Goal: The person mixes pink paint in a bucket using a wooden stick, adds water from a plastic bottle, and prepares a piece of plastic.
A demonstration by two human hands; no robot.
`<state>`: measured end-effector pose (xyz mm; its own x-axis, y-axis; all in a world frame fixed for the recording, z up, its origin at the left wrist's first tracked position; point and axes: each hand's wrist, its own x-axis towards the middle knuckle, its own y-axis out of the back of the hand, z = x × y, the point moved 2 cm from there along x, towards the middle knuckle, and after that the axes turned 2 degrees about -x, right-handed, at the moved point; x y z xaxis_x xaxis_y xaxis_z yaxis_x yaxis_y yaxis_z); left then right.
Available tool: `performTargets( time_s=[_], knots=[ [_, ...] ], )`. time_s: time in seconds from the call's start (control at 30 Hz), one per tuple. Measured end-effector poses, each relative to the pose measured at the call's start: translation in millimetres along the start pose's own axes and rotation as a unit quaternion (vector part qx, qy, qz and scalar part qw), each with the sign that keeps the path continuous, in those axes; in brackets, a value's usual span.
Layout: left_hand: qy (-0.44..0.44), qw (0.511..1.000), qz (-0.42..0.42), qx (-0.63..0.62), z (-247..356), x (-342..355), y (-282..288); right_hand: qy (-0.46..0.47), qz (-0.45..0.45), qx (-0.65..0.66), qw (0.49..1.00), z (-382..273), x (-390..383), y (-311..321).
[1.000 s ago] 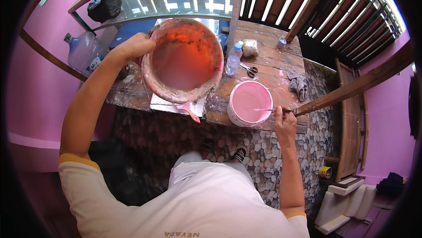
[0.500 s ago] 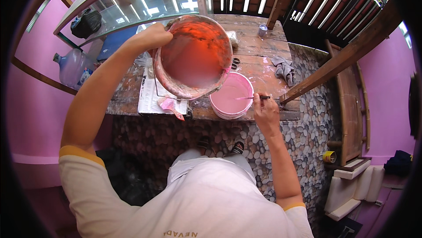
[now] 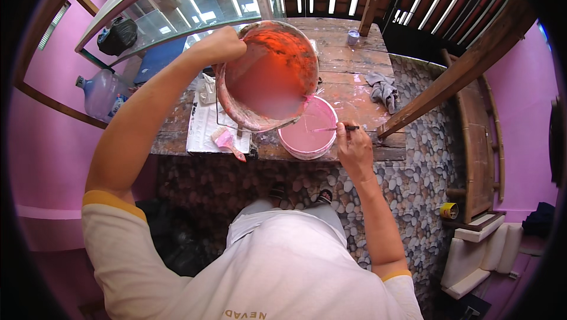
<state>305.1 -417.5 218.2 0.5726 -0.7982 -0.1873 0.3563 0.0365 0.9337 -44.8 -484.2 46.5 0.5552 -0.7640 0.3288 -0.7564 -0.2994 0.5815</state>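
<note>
My left hand [image 3: 227,45] grips the upper left rim of a large paint-smeared bucket [image 3: 227,94], raised and tilted toward a smaller pink-and-white pail [image 3: 289,143] on the table. Its inside is orange with murky liquid, and its lower right lip overlaps the pail; I cannot make out a stream. The pail holds pale pink paint. My right hand [image 3: 354,147], at the pail's right rim, pinches a thin dark-handled tool [image 3: 326,129], its pink-coated end over or in the paint. A pink-coated brush [image 3: 224,141] rests on a white tray [image 3: 201,137] at the left.
Wooden table [image 3: 354,60] with grey rag [image 3: 383,92] and small pot [image 3: 353,37]. Glass cabinet [image 3: 177,13] behind, water jug [image 3: 100,94] at left. A diagonal timber post [image 3: 455,83] stands right, beside a bamboo bench [image 3: 478,166] and yellow can [image 3: 449,210].
My left hand has moved right with the bucket, now tipped over the pink pail. My right hand and its tool appear further left in the view, as do the table's things.
</note>
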Motion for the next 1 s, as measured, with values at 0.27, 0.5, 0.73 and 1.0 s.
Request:
performTargets(
  time_s=[0.27, 0.5, 0.73, 1.0],
  knots=[
    [0.007, 0.999, -0.006, -0.031, -5.5, -0.5, -10.3, 0.003, -0.006, 0.005, 1.0, 0.2, 1.2, -0.4],
    [0.085, 0.987, -0.046, -0.128, -26.7, -6.3, -8.2, -0.003, 0.001, 0.011, 1.0, 4.2, 1.9, 0.8],
    [0.173, 0.911, -0.043, -0.371, -103.7, -43.7, -3.2, 0.02, -0.006, -0.008, 1.0, -2.1, 1.1, -1.1],
    [0.243, 0.852, 0.024, -0.464, -251.5, -106.7, -13.4, 0.023, -0.039, -0.048, 0.998, -11.3, 1.7, -6.7]
  ],
)
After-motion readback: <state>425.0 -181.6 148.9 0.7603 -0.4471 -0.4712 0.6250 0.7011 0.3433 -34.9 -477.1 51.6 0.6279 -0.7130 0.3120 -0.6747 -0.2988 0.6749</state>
